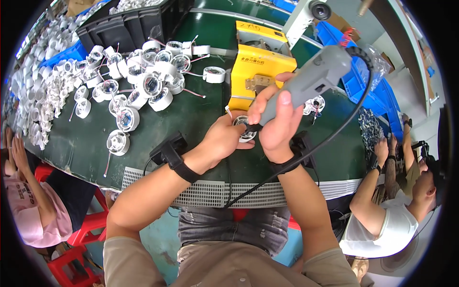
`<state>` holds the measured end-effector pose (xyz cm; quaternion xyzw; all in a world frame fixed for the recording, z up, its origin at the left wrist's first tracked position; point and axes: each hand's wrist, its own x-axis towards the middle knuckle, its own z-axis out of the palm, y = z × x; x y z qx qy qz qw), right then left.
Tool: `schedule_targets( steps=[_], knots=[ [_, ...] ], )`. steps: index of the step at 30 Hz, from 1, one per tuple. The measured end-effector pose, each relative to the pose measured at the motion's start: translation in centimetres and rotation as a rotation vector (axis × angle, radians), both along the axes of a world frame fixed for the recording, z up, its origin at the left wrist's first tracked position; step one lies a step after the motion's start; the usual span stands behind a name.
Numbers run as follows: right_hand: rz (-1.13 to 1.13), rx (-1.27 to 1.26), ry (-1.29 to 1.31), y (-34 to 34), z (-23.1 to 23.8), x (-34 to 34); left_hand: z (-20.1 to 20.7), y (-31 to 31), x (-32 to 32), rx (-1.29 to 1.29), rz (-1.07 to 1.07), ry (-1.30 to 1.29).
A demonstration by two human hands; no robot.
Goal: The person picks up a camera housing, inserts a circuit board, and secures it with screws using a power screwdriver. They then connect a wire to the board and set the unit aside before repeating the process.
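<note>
We are clasping the grey electric screwdriver (pixel 311 81) in our right hand (pixel 279 126), its tip bearing on the small white round housing (pixel 245 129) our left hand (pixel 224 138) is pinching on the green worktop (pixel 201 115). A tilted bit could be slipping off toward our left fingers.

Bare forearms, black wrist straps with small black boxes, khaki short sleeves, grey jeans
</note>
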<state>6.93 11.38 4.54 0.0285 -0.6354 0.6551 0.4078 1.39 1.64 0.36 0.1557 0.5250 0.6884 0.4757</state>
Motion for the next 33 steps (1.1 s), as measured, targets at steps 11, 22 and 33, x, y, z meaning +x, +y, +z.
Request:
schedule_targets(
  steps=[11, 22, 33],
  knots=[
    [0.102, -0.14, 0.079, 3.8, -1.9, -0.2, 3.3, -4.6, -7.3, -0.332, -0.2, 0.605],
    [-0.545, 0.974, -0.693, 15.6, -3.4, -7.6, 3.6, -5.4, -11.5, -0.437, 0.578, 1.887],
    [-0.635, 0.885, -1.182, 19.3, -3.0, 2.2, 0.0, -2.8, -6.2, -0.424, 0.414, 1.97]
  ],
)
